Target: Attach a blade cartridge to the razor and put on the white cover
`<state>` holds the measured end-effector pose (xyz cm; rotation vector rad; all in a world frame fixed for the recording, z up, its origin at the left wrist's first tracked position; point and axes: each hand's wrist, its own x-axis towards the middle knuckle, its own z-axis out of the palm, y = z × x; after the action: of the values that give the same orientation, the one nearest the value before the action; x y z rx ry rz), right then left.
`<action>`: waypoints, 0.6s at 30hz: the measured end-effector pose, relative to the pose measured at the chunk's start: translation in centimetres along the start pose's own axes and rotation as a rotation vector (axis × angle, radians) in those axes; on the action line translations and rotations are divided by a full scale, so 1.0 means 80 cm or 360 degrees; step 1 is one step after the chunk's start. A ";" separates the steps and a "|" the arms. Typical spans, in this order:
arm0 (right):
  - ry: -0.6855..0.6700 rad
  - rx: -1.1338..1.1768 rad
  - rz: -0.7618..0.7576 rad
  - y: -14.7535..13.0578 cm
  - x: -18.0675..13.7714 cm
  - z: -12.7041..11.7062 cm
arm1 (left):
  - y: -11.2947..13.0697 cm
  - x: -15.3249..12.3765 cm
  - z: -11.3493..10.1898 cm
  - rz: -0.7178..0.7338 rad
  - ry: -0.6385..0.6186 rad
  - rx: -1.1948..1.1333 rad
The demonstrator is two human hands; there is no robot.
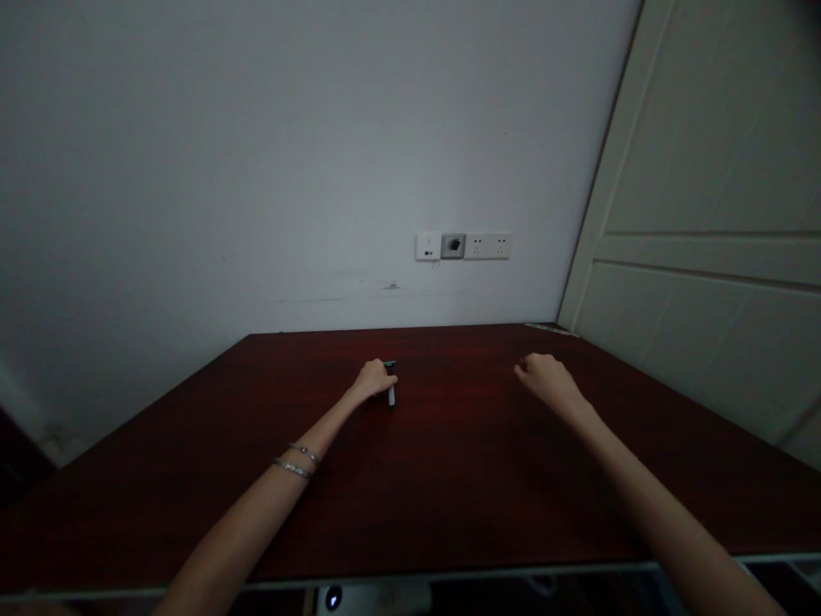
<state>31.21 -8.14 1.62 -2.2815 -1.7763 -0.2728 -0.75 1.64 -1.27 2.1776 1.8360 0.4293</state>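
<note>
My left hand is closed around a small razor over the middle of the table. The razor's narrow dark-green head points to the back wall, and its pale handle sticks out below my thumb towards me. Two silver bracelets circle my left wrist. Off to the right, my right hand is held over the tabletop with its fingers curled in. Nothing shows in it, and it is well apart from the razor.
The dark red wooden table reaches back to a pale wall. Sockets and switches are set low in that wall. A cream panelled door stands along the right side. Below the front edge, a whitish object is partly visible.
</note>
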 end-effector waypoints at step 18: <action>-0.0268 -0.0059 0.0189 0.079 0.011 0.051 | 0.005 0.003 0.011 -0.0046 -0.0010 0.0238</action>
<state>37.56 -7.56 -2.49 -2.4910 -1.7152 -0.0951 -0.02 1.83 -1.92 2.2410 1.9513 0.2869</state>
